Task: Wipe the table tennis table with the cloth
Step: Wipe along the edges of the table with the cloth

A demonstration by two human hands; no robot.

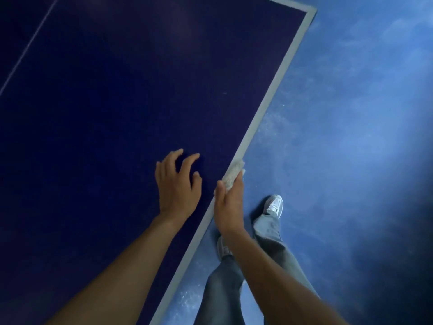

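Scuffed blue floor, unevenly lit

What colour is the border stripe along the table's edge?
Pale grey-white, against the dark blue table top; the border stripe shows in the head view.

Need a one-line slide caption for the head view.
Right hand holds a cloth against the table tennis table edge; left hand rests fingers on top.

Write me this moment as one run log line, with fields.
right hand: holds cloth on white border of table | left hand: above table top, fingers spread, empty
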